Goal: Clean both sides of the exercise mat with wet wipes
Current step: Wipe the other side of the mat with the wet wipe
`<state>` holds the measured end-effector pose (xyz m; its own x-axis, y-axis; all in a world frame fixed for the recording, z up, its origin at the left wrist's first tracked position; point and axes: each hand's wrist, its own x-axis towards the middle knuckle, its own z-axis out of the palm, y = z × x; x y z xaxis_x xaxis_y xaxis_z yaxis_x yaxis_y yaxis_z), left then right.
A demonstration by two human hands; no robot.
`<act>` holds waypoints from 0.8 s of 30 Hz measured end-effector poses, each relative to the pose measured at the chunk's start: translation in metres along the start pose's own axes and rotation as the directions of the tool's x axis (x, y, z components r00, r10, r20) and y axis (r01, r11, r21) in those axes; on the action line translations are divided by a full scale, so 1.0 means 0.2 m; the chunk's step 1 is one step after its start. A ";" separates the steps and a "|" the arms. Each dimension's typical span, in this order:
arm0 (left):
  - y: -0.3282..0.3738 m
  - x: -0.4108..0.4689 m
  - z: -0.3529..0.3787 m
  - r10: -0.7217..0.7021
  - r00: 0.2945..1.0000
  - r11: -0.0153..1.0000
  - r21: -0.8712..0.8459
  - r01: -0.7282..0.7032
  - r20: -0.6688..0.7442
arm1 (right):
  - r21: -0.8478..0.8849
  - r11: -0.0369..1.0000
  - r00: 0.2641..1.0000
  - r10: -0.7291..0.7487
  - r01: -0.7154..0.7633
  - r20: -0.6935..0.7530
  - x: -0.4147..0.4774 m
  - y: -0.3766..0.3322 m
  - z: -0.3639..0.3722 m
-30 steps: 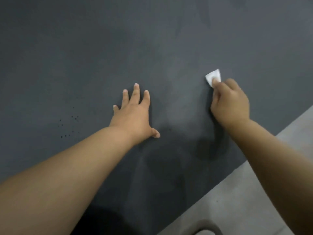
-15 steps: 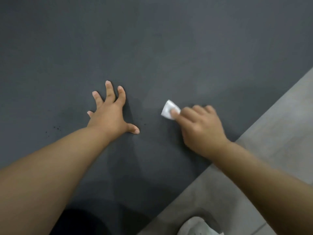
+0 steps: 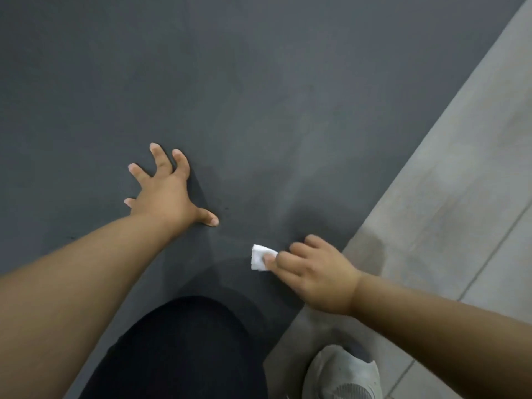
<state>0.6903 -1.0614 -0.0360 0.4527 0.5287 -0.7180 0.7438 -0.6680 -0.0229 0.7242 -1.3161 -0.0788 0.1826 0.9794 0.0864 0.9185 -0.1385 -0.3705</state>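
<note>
Two grips on the mat (image 3: pixel 259 82): left grip (image 3: pixel 164 197) splayed flat, bracing; right grip (image 3: pixel 316 277) pinches the wipe (image 3: pixel 259 259), apparently mid-stroke. Next pass needs firm pressure just ahead of that grip.

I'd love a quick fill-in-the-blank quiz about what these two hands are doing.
The right hand holds a white ____ against the dark mat.
The left hand rests on the mat, holding ____.
At the bottom edge, a grey ____ stands on the pale floor.
Missing words: wipe; nothing; shoe.
</note>
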 end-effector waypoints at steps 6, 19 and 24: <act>0.00 0.00 0.01 0.023 1.000 0.999 0.036 -0.024 0.005 | -0.100 0.656 0.652 0.698 -0.748 -0.296 -0.03 0.59 -0.26; 0.03 0.00 -0.08 0.057 0.998 0.977 0.206 -0.061 0.026 | -0.098 0.993 0.993 0.077 -0.069 0.085 0.10 0.30 -0.14; -0.05 0.10 -0.32 0.140 0.975 0.987 0.098 -0.124 -0.171 | -0.205 0.519 0.556 0.800 -0.830 -0.224 0.19 0.83 -0.40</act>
<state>0.7233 -1.0105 -0.0056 0.6293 0.5118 -0.5849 0.6302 -0.7764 -0.0012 0.9109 -1.3144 -0.0621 0.9151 0.4010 -0.0415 0.3974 -0.9146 -0.0743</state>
